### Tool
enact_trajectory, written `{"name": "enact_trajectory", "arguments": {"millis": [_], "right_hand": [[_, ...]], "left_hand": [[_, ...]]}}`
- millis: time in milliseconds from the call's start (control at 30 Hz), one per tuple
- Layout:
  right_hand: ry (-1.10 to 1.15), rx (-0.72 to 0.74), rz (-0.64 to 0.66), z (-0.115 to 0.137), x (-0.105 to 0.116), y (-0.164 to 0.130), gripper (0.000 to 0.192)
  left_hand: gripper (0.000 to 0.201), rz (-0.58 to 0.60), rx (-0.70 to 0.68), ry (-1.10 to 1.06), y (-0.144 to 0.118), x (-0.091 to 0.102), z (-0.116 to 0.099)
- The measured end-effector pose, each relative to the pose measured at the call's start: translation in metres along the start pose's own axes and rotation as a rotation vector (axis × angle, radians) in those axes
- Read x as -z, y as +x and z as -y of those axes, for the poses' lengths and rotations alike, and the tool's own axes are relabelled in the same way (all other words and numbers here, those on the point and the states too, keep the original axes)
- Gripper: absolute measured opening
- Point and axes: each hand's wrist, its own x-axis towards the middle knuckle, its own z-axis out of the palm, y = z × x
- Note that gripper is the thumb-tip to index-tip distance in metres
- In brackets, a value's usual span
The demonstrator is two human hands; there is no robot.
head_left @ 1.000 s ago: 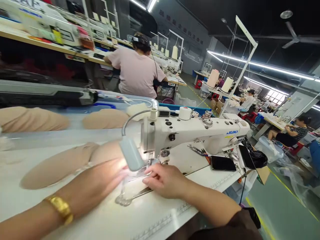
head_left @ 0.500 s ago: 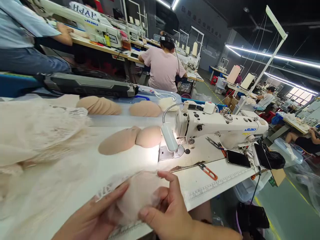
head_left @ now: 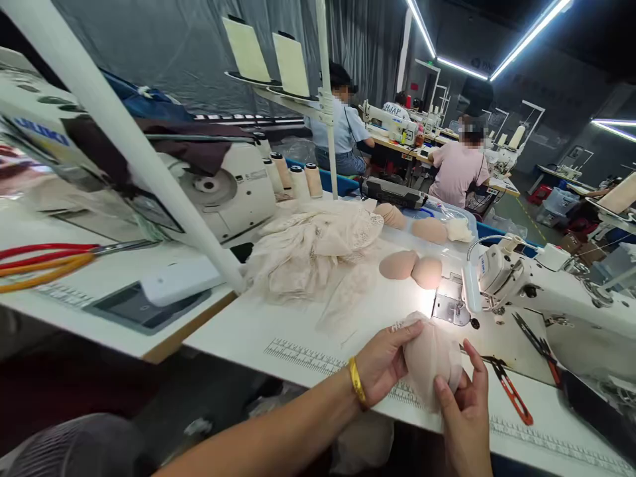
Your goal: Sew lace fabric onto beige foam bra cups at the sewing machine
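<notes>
Between my two hands is a pale, sheer-covered bra cup, held above the front edge of the sewing table. My left hand, with a yellow bracelet at the wrist, pinches its left upper edge. Thumb and fingers of my right hand grip its right side. Just beyond, a lit sewing machine stands with its needle plate showing. Two beige bra cups lie left of the plate. A heap of cream lace fabric rests farther left.
Orange thread snips and black scissors lie on the right of the table. At left, a second machine, red-handled scissors and a thread-stand pole stand close. Co-workers sit at machines behind.
The view has swung left, bringing the second machine and thread cones into sight. My hands still hold the cup, which now shows more upright and clearer.
</notes>
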Motion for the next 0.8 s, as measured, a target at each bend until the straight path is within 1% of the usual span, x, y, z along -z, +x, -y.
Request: {"name": "enact_trajectory", "arguments": {"millis": [200,300,433,533,600,667,800], "right_hand": [[0.002,0.011,-0.018,0.002,-0.001,0.003,0.089],[0.017,0.001,-0.020,0.005,-0.002,0.006,0.087],[0.059,-0.014,-0.024,0.007,-0.004,0.007,0.087],[0.068,-0.005,-0.024,0.005,-0.002,0.008,0.088],[0.068,-0.011,-0.013,0.003,0.001,0.009,0.089],[0.063,-0.013,-0.003,-0.001,0.003,0.011,0.090],[0.056,0.002,0.017,-0.003,0.004,0.011,0.089]], "left_hand": [[0.036,0.091,-0.054,0.021,-0.003,0.000,0.003],[0.036,0.117,-0.058,0.021,-0.003,0.001,0.004],[0.031,0.115,-0.035,0.011,-0.003,0.003,0.005],[0.021,0.094,-0.002,0.004,-0.002,0.003,0.003],[0.018,0.078,0.024,-0.005,-0.003,0.001,0.002],[0.021,0.080,0.030,0.017,-0.002,-0.002,0.003],[0.030,0.140,0.017,0.111,0.000,-0.009,0.004]]}}
